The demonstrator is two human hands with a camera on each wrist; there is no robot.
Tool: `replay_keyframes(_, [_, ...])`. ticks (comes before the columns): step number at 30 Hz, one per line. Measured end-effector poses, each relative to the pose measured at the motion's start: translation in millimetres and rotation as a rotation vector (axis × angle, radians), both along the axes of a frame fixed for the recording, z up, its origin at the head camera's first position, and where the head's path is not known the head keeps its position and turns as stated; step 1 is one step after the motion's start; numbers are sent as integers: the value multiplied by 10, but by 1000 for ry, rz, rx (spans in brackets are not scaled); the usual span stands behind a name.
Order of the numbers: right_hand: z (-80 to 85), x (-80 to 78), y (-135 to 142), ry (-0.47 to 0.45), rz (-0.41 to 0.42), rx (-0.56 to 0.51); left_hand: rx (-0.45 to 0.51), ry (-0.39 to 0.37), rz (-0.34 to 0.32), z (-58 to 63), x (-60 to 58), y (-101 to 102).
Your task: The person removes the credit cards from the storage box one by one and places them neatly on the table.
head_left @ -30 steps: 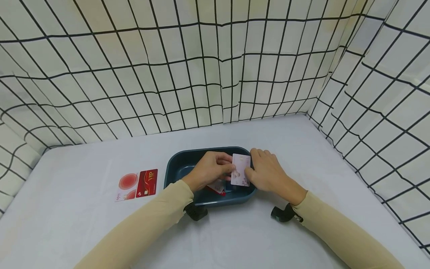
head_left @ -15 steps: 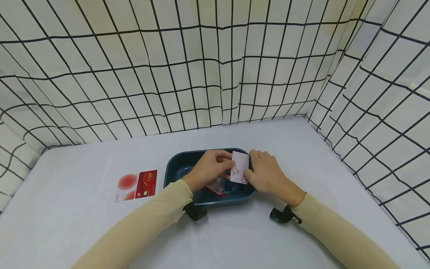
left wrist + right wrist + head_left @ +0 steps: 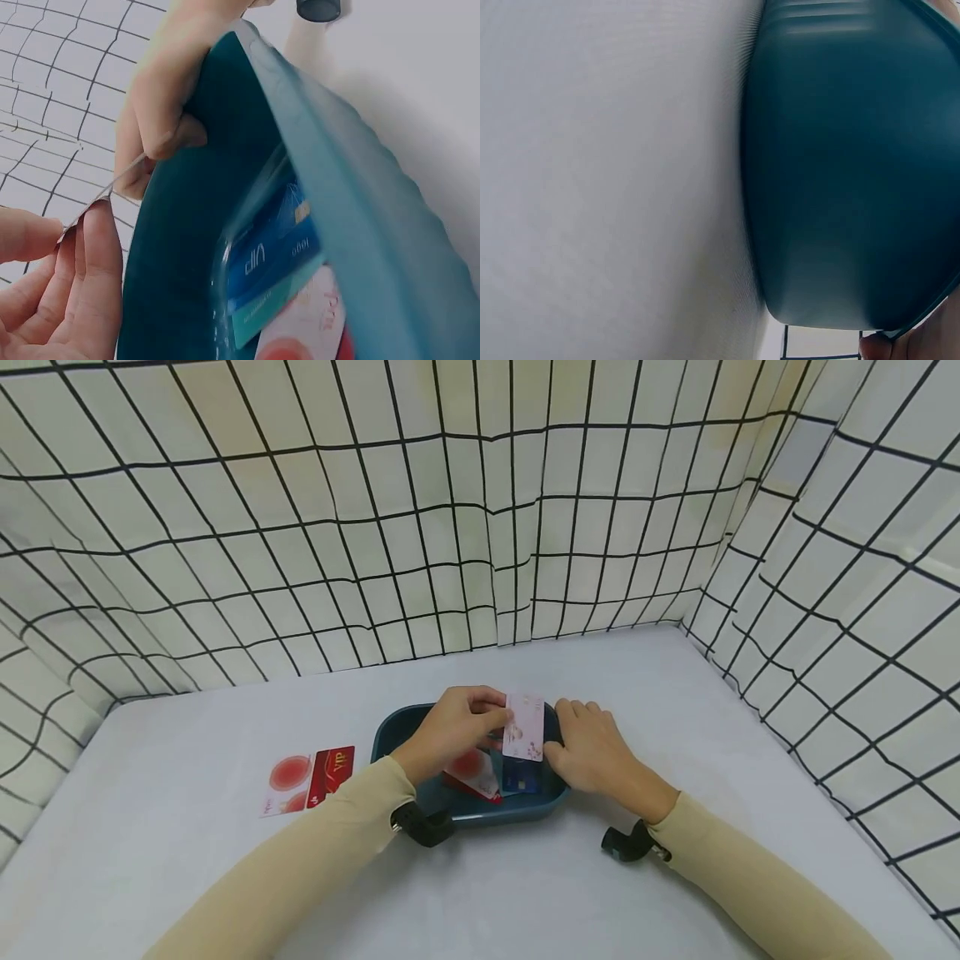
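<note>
A pale pink card with a floral print is pinched between the thumb and fingers of my left hand, above a dark teal plastic basin. My right hand grips the basin's right rim, its thumb on the inner side, close to the card's right edge. Inside the basin lie a blue VIP card and a white card with a red circle, overlapping other cards. From the left wrist, the pink card shows nearly edge-on. The right wrist view mostly shows the basin's outer wall.
Left of the basin, a red VIP card lies beside a white card with red circles on the white tabletop. Black wire grid panels backed with white stand along the back and sides.
My left hand has shifted the pink card slightly left, away from the right thumb, uncovering more of the blue card. The right hand stays at the rim.
</note>
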State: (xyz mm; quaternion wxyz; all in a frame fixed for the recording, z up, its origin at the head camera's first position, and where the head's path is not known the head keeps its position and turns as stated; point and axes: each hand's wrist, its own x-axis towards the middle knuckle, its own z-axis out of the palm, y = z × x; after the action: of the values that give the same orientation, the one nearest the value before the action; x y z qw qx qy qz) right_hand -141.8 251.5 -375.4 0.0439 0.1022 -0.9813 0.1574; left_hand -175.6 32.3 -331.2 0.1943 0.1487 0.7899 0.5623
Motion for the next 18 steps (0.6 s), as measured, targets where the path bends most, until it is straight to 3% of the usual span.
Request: replay_keyframes(18, [-21, 4, -15, 19, -7, -20, 23, 19, -4, 108, 90, -379])
